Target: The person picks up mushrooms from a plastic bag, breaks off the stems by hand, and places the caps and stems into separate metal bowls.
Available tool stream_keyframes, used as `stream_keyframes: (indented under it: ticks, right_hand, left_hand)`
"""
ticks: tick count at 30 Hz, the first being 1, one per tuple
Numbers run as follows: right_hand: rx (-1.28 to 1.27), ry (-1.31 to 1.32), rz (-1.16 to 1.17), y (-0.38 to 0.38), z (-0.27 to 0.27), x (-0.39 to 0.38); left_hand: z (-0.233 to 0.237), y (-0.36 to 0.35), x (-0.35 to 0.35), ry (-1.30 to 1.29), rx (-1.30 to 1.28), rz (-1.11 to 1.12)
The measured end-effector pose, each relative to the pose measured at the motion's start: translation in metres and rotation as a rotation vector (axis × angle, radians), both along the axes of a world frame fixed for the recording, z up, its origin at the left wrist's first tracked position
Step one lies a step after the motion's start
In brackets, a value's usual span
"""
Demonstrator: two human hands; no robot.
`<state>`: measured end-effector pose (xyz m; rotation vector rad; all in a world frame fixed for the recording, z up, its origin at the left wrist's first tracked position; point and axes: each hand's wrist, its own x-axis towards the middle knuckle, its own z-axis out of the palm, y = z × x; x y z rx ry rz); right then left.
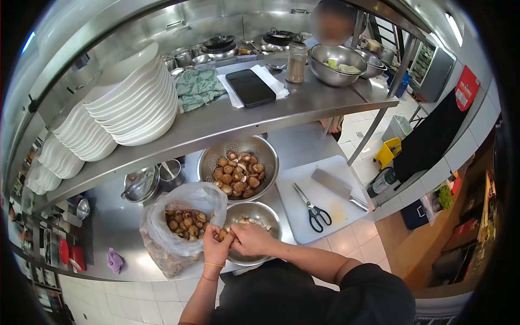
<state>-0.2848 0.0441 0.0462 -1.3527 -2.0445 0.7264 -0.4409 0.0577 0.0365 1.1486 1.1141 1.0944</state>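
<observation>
My left hand [215, 249] is closed around a brown mushroom [222, 234], held above the near edge of a steel bowl [277, 219]. Against the same mushroom my right hand [253, 239] is pinched shut, its fingertips partly hidden. Small pale stem pieces [261, 222] lie in that bowl. Left of it, an open plastic bag [157, 208] holds many whole mushrooms [184, 223]. Behind the bowl stands a perforated colander [269, 157] with brown mushroom caps [238, 172], some turned underside up.
On the right, a white cutting board [295, 216] carries a cleaver [333, 184] and black-handled scissors [314, 211]. A raised steel shelf [216, 127] crosses in front, bearing stacked white dishes [138, 103], a phone [251, 88] and a jar [296, 64]. Another person [331, 24] stands beyond it.
</observation>
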Motion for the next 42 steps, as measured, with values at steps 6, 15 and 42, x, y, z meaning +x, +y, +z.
stream_keyframes:
  ticks: [6, 15, 42]
  right_hand:
    - [-0.066, -0.094, -0.056, -0.005, 0.007, -0.007]
    - [-0.172, 0.151, 0.163, 0.013, 0.017, 0.020]
    - [0.188, 0.319, 0.007, 0.016, -0.012, 0.009]
  left_hand:
    - [-0.007, -0.003, 0.000, 0.076, 0.080, 0.031]
    - [0.010, -0.002, 0.004, -0.310, -0.191, 0.118]
    - [-0.005, 0.001, 0.007, -0.240, -0.108, 0.065]
